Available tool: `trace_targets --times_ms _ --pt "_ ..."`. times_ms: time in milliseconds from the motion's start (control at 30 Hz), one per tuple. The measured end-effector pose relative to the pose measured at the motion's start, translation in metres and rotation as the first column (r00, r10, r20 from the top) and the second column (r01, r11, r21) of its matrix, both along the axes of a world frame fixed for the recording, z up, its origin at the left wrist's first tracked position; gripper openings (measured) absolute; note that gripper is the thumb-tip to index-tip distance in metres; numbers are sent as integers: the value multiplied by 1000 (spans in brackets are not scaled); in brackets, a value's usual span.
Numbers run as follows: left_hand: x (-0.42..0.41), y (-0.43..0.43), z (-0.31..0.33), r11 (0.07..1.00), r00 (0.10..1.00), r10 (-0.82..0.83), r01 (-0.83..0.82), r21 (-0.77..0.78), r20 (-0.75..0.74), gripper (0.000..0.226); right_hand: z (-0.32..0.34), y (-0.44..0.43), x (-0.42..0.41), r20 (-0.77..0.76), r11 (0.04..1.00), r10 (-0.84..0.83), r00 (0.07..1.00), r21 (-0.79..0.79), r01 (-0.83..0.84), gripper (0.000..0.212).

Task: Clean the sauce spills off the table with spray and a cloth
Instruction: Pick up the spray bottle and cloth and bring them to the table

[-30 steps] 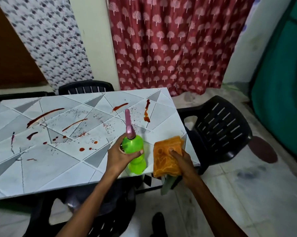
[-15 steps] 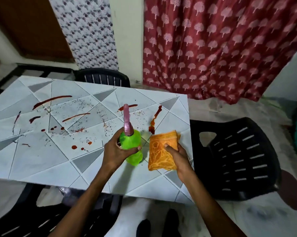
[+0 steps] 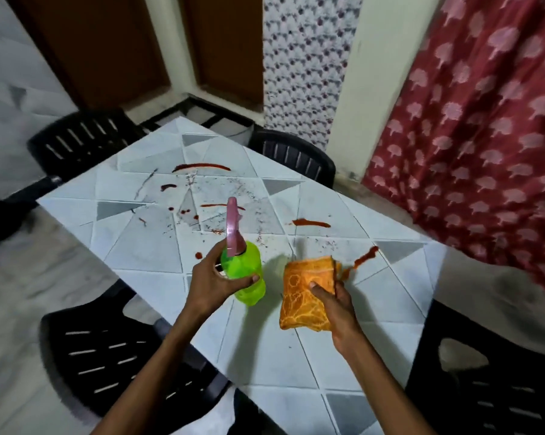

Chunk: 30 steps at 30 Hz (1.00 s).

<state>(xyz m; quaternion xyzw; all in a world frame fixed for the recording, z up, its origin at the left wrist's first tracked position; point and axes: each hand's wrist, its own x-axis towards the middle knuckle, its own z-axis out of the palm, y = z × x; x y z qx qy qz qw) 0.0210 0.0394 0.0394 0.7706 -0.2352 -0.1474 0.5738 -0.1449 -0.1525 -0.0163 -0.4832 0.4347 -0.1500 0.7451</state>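
**Spray in one hand, cloth in the other**

Left hand (image 3: 213, 285) is wrapped round the green spray bottle (image 3: 244, 271), right hand (image 3: 337, 304) pinches the folded orange cloth (image 3: 302, 293), both over the near part of the table (image 3: 374, 309). Red sauce streaks (image 3: 312, 223) are just past them, with black chairs (image 3: 296, 157) further back.

A lime-green bottle (image 3: 244, 271) with a pink spray head and an orange cloth (image 3: 302, 296) printed with pale swirls, over a white counter (image 3: 265, 346) patterned in grey triangles and thin dark lines. Red-brown sauce (image 3: 311, 223) streaks and speckles the counter toward 12 o'clock. At 2 o'clock, a maroon curtain (image 3: 469, 152) carries pink tree motifs. At 12 o'clock, a white drape (image 3: 302, 67) is dotted with small purple-grey sprigs, beside a cream wall (image 3: 365, 89). A brown door (image 3: 108, 51) stands at 11 o'clock. Black chairs (image 3: 61, 359) with pale slots ring the counter.
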Motion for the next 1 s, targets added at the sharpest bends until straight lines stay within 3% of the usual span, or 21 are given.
trace_targets --times_ms 167,367,600,733,1000 --pt "66 15 -2 995 995 98 -99 18 33 73 11 0 74 20 996 92 996 -8 -92 20" --pt "168 39 -9 972 972 231 -232 23 52 75 12 27 164 8 989 149 989 7 -149 34" --pt "256 65 -18 940 940 335 -338 43 68 74 -2 45 224 -82 979 201 976 -17 -203 33" --pt "282 76 -31 926 928 369 -372 69 54 80 -1 46 242 -93 976 212 973 -24 -215 27" --pt "278 74 -49 901 901 434 -433 34 -1 79 -7 46 260 -104 973 225 969 -36 -230 34"
